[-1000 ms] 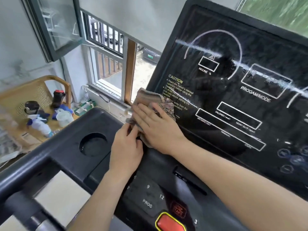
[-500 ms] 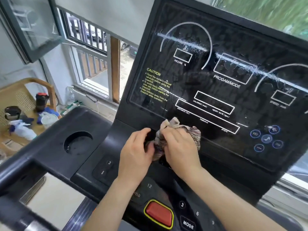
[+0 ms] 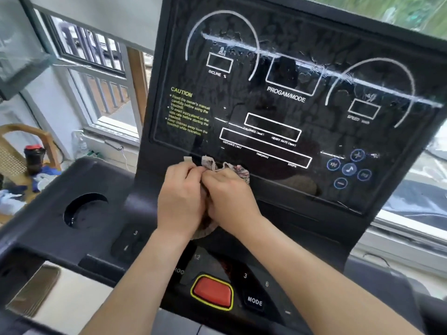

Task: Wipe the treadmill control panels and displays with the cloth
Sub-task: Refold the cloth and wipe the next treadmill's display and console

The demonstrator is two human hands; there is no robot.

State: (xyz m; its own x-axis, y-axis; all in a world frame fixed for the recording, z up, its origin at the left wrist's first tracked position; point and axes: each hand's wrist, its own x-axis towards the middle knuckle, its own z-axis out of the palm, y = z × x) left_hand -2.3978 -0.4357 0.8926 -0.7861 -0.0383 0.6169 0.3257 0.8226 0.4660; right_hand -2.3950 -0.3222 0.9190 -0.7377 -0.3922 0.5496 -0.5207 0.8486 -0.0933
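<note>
Crumpled brown-patterned cloth (image 3: 231, 168) gripped between left hand (image 3: 180, 201) and right hand (image 3: 231, 201), fingers curled round it, at lower edge of glossy black display panel (image 3: 302, 110). Cloth best folded flat; smeared glass above hands then wiped in overlapping passes.

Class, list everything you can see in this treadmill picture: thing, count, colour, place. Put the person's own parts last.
display panel: one, glossy black, upright centre
caution text: one block, yellow, panel's left side
round icons: five, blue, panel's lower right
cloth: one, patterned brown-grey, bunched at panel's lower edge
cup holder: one, black, left of hands
red button: one, yellow-rimmed, console bottom centre
MODE button: one, black, right of red button
wicker chair: one, tan, far left
bottle: one, dark, red lid, on chair
left hand: one, grips cloth's left side
right hand: one, grips cloth's right side
</note>
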